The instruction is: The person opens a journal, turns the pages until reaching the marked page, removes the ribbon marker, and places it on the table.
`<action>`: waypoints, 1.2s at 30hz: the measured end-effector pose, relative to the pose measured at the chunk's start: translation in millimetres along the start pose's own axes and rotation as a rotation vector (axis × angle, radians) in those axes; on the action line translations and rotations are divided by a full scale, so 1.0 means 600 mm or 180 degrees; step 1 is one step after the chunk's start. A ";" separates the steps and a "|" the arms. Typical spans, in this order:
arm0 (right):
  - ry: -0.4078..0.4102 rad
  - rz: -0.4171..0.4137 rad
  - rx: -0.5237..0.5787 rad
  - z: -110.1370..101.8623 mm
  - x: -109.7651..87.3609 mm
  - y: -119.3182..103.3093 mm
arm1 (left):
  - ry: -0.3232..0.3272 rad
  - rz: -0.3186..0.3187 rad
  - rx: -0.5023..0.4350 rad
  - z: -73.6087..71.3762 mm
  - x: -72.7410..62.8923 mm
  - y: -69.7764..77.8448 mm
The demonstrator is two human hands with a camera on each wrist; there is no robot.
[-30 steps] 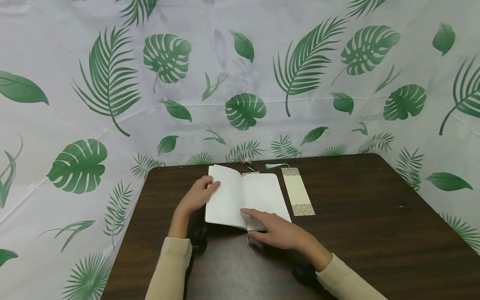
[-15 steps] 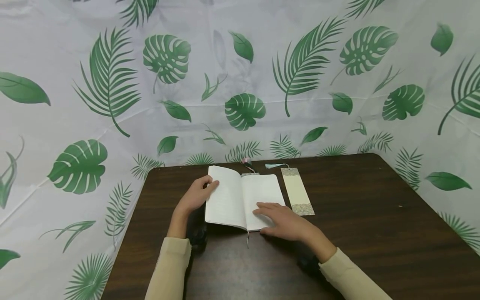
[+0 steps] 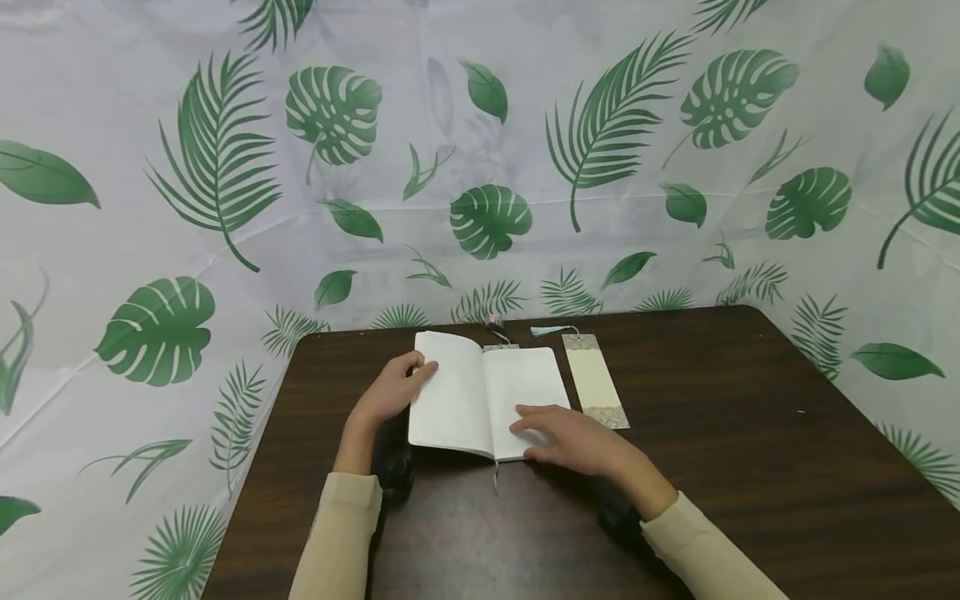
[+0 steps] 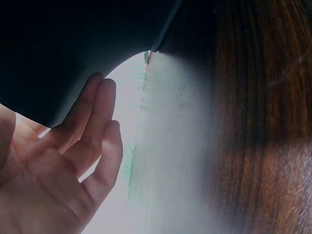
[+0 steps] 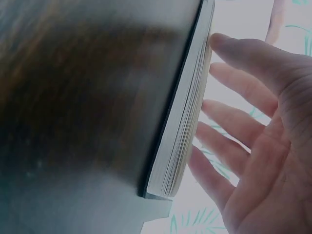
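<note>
In front of you is a dark brown bench (image 3: 712, 492) with streaky wood grain and rounded far corners. On it you have a notebook (image 3: 480, 392) spread open, its right half lying down and its left cover raised off the surface. A cream bookmark (image 3: 597, 382) lies flat just right of it, its pale blue tassel (image 3: 551, 331) stretched leftward. Behind the notebook, mostly hidden from you, a patterned strip (image 3: 501, 347) shows, probably another bookmark.
</note>
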State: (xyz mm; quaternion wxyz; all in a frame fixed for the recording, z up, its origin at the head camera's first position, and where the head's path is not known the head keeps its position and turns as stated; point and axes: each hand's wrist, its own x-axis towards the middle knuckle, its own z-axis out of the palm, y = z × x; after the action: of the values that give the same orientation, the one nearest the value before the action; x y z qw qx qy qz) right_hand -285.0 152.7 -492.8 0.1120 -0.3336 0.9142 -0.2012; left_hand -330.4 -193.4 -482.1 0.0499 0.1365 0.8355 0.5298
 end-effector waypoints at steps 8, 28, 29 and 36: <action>0.0005 -0.0099 -0.0003 -0.005 0.004 0.007 | -0.0017 -0.0027 0.0019 0.001 0.000 -0.004; -0.0087 -0.0077 -0.0013 -0.017 0.000 -0.003 | -0.0025 -0.0087 0.0152 -0.001 0.004 -0.002; -0.0109 -0.0047 -0.0006 -0.018 -0.002 -0.005 | -0.0019 -0.0104 0.0187 -0.001 0.005 -0.004; 0.0038 -0.0020 -0.0580 -0.021 -0.007 -0.023 | -0.0091 -0.0316 0.0020 0.000 0.007 -0.007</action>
State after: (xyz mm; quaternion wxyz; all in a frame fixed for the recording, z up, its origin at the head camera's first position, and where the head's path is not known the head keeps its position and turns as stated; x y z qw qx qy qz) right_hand -278.5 149.4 -475.3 0.0751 -0.3440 0.9283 -0.1196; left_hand -335.3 -193.5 -485.5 0.0877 0.1027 0.8422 0.5220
